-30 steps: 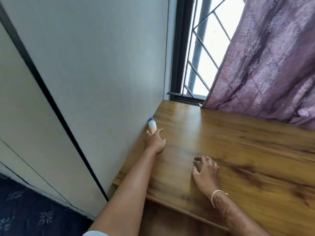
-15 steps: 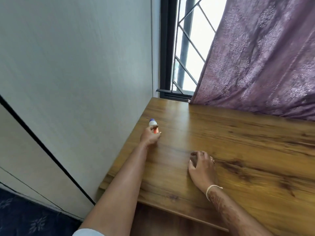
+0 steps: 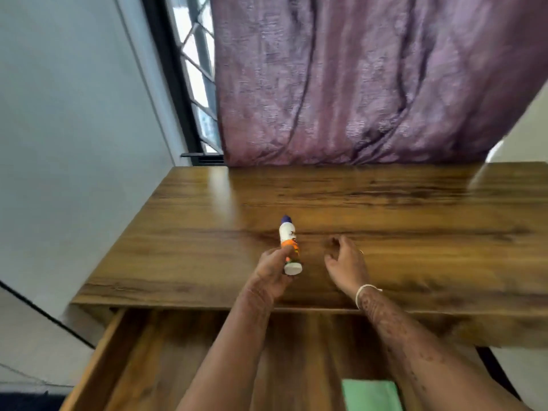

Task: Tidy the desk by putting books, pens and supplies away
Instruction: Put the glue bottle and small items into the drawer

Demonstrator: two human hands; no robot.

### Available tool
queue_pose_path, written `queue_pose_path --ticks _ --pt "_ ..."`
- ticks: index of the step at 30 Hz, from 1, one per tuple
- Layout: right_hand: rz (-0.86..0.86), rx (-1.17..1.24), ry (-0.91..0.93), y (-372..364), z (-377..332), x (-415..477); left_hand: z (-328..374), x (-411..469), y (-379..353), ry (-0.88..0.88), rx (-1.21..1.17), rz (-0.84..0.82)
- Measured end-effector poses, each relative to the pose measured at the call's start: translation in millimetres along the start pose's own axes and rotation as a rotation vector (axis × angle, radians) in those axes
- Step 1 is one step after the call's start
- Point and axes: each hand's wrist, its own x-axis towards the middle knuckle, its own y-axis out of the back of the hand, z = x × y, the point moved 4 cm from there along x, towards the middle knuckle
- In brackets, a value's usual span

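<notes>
Above the desk [image 3: 415, 232], a glue bottle [image 3: 288, 240] is gripped by the left hand [image 3: 271, 272]; the right hand [image 3: 345, 264] is held loosely spread beside it, empty. Nothing else is seen on the desk, so tidying is judged nearly done, the bottle not yet in the open drawer [image 3: 148, 366]. Its label is blurred; a green thing [image 3: 370, 394] in the drawer is cut off

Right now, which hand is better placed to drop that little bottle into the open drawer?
Probably the left hand: it grips the bottle, close to the open drawer. The right hand holds nothing, fingers loosely curled over the desk.
</notes>
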Motion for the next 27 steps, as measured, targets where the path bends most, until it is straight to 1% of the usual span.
queue_pose_path --ticks 3,6,9,14,19,23,27 --pt "0.013 0.067 -0.005 53 52 -8 -44 -16 -61 0.064 -0.077 -0.042" --pt "0.033 0.168 -0.040 110 106 -21 -79 -41 -126 0.089 -0.095 -0.090" --pt "0.058 0.197 -0.103 161 155 -37 -108 -62 -181 0.103 -0.073 -0.136" --pt "0.153 0.246 -0.190 238 228 -54 -151 -89 -270 0.129 -0.035 -0.198" --pt "0.231 0.251 -0.269 289 282 -52 -179 -88 -341 0.134 0.027 -0.270" --pt "0.293 0.261 -0.307 316 317 -42 -197 -73 -389 0.181 0.042 -0.336" --pt "0.328 0.234 -0.326 340 353 -10 -210 -45 -439 0.211 0.026 -0.428"
